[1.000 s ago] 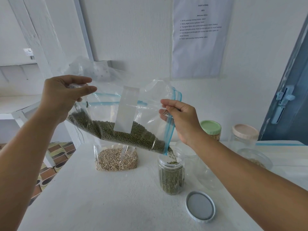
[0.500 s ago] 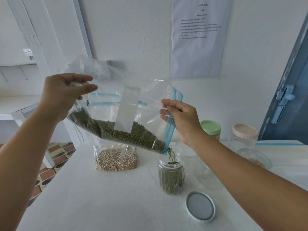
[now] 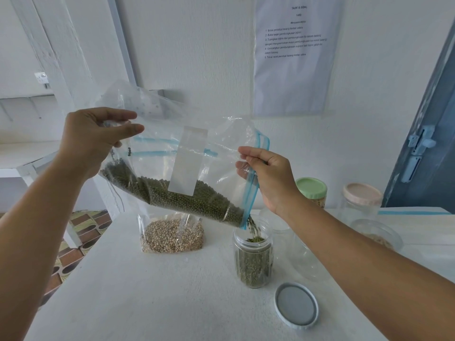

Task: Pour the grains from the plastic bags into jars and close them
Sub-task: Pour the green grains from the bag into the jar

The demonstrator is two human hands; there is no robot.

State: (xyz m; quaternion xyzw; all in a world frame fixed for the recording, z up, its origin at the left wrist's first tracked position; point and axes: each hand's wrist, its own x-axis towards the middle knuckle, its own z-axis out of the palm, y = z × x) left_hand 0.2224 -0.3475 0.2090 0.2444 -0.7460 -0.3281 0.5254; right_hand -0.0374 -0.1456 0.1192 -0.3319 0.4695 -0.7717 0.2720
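Tilted over the open jar (image 3: 253, 252), zip bag (image 3: 187, 168) of green grains (image 3: 172, 193) (soft, floppy, bottom-heavy by the look); left hand (image 3: 96, 139) pinching raised base corner at 10 o'clock, right hand (image 3: 268, 173) gripping zip mouth at 3 o'clock; best held at both ends, spout pinched narrow

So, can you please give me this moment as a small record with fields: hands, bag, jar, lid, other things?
left hand: pinches the raised bottom end of the bag
right hand: pinches the zip mouth
bag of green grains: tilted, pouring from its low corner
open jar: upright on the table, nearly full
lid: lying beside the jar
other: bag of pale grains behind; green-lidded jar and pink-lidded jar at right
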